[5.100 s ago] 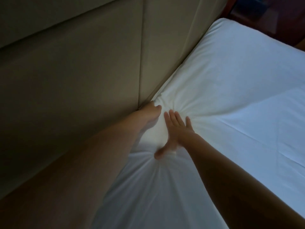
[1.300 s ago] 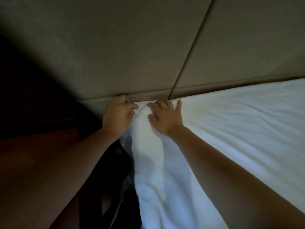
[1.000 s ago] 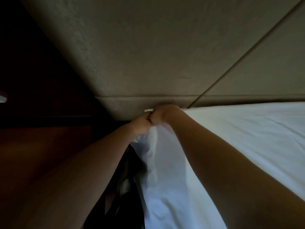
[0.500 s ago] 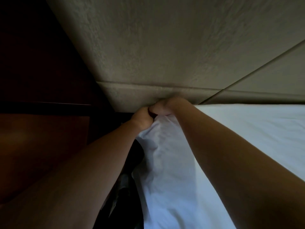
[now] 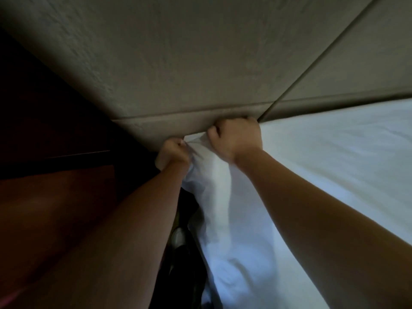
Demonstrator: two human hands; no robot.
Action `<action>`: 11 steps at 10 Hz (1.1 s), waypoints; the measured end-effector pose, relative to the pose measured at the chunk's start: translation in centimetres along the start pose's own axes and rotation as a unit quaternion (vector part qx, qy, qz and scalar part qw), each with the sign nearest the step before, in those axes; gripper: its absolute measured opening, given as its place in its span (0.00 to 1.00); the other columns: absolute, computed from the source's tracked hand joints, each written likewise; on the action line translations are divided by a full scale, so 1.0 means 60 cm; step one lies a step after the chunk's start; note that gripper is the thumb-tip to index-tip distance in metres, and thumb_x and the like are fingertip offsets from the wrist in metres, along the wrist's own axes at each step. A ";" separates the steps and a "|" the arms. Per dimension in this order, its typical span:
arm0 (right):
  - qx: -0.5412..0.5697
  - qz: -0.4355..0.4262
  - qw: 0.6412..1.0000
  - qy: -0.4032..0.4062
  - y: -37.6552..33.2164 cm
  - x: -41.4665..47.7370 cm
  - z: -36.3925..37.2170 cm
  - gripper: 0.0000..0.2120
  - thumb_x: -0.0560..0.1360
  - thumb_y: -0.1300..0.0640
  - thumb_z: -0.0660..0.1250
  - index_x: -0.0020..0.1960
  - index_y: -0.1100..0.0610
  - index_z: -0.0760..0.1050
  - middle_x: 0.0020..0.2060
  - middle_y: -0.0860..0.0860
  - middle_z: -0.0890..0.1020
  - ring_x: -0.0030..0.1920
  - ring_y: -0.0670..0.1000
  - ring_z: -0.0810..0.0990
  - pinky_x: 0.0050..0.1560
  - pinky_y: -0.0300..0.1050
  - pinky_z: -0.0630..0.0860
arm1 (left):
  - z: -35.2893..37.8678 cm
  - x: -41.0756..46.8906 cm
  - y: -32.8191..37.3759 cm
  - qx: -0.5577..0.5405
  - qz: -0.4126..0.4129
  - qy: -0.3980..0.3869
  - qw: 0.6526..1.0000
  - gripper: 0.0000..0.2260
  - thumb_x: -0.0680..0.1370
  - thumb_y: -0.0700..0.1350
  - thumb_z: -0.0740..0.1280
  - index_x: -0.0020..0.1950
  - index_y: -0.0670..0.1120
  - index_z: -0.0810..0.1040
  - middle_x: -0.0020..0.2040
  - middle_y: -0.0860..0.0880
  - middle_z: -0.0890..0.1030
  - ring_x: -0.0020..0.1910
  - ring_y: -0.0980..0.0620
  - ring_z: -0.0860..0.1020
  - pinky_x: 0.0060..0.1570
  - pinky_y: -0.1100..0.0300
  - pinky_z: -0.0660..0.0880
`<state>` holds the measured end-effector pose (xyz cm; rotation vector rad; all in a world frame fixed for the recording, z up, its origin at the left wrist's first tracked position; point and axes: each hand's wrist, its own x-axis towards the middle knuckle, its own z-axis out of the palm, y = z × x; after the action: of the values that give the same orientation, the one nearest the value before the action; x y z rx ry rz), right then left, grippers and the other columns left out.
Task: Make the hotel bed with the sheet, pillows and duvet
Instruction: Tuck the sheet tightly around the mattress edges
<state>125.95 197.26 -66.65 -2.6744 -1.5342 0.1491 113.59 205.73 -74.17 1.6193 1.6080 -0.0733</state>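
At the left of the frame is a dark reddish wood surface point(image 5: 55, 208); I cannot tell whether it is floor or furniture. My left forearm runs up from the lower left to the middle, where my left hand point(image 5: 172, 152) has its fingers curled, pinching the bunched corner of the sheet point(image 5: 334, 163). Above both hands, across the whole top of the frame, is the padded headboard point(image 5: 200, 63).

Just right of centre, my right hand point(image 5: 236, 139) is a fist closed on a fold of the same corner, knuckles against the headboard's lower edge. The hands are close together but not touching, with a twist of cloth stretched between them.

From that corner the sheet goes two ways. Slack cloth hangs down toward the bottom centre, and the flat part spreads to the right along the headboard.

My right hand is nearer the seam where bed meets headboard, and my left sits lower and outside it. So I judge the tuck must go in and down at that seam, with the right hand leading and the left feeding slack.
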 end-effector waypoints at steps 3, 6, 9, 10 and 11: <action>0.022 -0.013 0.999 0.028 -0.016 -0.065 0.007 0.23 0.77 0.45 0.50 0.60 0.51 0.79 0.55 0.52 0.81 0.60 0.55 0.73 0.68 0.51 0.58 | 0.046 0.021 -0.014 -0.101 -0.072 -0.166 0.978 0.29 0.73 0.63 0.59 0.63 0.43 0.77 0.61 0.42 0.79 0.60 0.42 0.77 0.61 0.49 0.74; 0.022 -0.027 0.996 -0.085 -0.056 -0.280 -0.022 0.33 0.74 0.41 0.59 0.78 0.43 0.54 0.79 0.52 0.49 0.79 0.56 0.43 0.72 0.68 0.34 | 0.004 -0.197 -0.042 -0.246 -0.104 -0.195 0.944 0.22 0.80 0.60 0.54 0.65 0.47 0.75 0.57 0.43 0.81 0.53 0.43 0.80 0.48 0.52 0.79; 0.076 0.003 0.987 -0.140 -0.079 -0.574 -0.030 0.33 0.72 0.53 0.65 0.75 0.42 0.60 0.79 0.47 0.48 0.78 0.48 0.43 0.74 0.63 0.37 | 0.011 -0.399 -0.195 -0.110 0.014 -0.206 0.972 0.14 0.81 0.45 0.57 0.61 0.43 0.77 0.60 0.42 0.79 0.59 0.43 0.77 0.63 0.50 0.72; 0.104 0.013 0.984 -0.145 -0.084 -0.671 -0.033 0.32 0.73 0.56 0.65 0.75 0.43 0.61 0.79 0.47 0.50 0.78 0.47 0.45 0.75 0.59 0.36 | 0.016 -0.472 -0.253 -0.089 0.040 -0.245 0.965 0.14 0.82 0.44 0.58 0.64 0.42 0.75 0.62 0.43 0.78 0.52 0.48 0.76 0.54 0.55 0.74; 0.141 0.027 0.978 -0.150 -0.097 -0.753 -0.036 0.31 0.72 0.59 0.65 0.74 0.46 0.65 0.79 0.48 0.52 0.78 0.48 0.45 0.76 0.59 0.39 | 0.017 -0.542 -0.289 -0.091 0.029 -0.277 0.956 0.14 0.82 0.43 0.58 0.65 0.43 0.75 0.56 0.47 0.78 0.50 0.48 0.75 0.42 0.61 0.72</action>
<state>98.53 161.19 -61.42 -2.5521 -1.3812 0.7435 93.58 176.19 -64.93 1.3453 1.0996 -0.3115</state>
